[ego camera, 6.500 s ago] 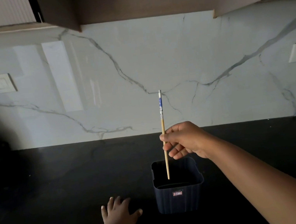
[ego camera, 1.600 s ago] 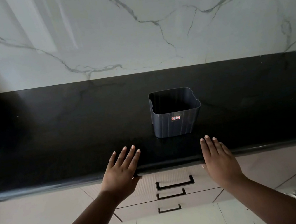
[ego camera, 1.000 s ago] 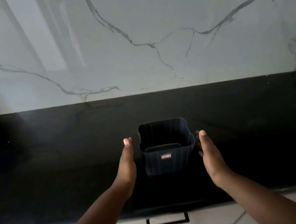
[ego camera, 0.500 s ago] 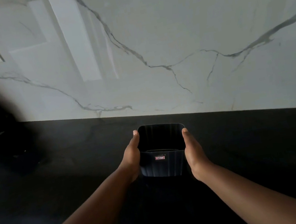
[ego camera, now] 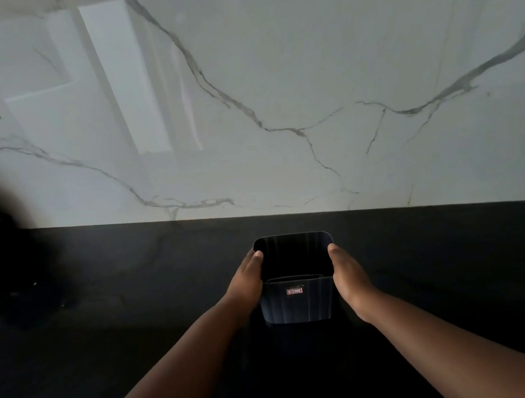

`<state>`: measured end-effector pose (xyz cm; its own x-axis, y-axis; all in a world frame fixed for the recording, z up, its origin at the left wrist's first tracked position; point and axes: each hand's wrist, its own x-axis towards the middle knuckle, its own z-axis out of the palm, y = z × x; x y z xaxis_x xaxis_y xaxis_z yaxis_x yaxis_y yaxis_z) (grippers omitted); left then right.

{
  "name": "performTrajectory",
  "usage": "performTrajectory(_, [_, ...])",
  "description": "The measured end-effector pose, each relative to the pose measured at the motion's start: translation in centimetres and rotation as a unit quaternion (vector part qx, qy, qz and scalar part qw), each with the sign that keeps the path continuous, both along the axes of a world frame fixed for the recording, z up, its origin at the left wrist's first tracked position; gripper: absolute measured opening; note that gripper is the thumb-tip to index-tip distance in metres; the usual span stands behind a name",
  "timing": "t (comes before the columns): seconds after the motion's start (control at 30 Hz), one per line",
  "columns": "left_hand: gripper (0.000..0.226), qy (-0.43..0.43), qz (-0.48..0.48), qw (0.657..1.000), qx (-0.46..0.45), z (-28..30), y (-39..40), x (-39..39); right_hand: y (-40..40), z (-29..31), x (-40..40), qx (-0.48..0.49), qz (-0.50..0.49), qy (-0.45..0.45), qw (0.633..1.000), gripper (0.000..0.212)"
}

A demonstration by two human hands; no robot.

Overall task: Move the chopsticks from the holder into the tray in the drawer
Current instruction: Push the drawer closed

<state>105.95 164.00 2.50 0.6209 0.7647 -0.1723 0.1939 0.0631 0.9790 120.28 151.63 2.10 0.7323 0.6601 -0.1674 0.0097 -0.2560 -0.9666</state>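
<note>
Gripping holder (ego camera: 296,302) between left hand (ego camera: 245,282) and right hand (ego camera: 348,274), palms clasping side walls; no chopsticks visible inside. Keep upright, pressure even, slide along countertop (ego camera: 100,310).

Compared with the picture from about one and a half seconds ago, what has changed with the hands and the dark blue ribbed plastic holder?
Both hands left the counter edge and took hold: left hand and right hand now press the sides of the dark blue ribbed plastic holder. It remains upright on the black counter, with no chopsticks showing.
</note>
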Motion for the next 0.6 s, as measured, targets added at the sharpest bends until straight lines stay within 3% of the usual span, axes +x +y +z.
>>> performTrajectory(0.17, [0.070, 0.161, -0.051, 0.979, 0.118, 1.4, 0.9, -1.0, -1.0, 2.3, -0.5, -0.072, 0.028, -0.031, 0.997, 0.061])
performTrajectory(0.23, [0.074, 0.205, -0.072, 0.952, 0.216, 2.8, 1.5, -2.0, -1.2, 3.8, -0.8, -0.083, 0.025, -0.065, 0.994, 0.067])
performTrajectory(0.4, [0.075, 0.278, -0.079, 0.817, 0.499, 9.2, 3.9, -5.1, -0.2, 9.1, -1.7, -0.095, -0.016, -0.174, 0.980, 0.079])
performTrajectory(0.6, [0.075, 0.250, 0.012, 0.703, 0.666, 19.4, 5.3, -7.3, 1.7, 18.1, -3.7, -0.088, -0.061, -0.379, 0.919, 0.081])
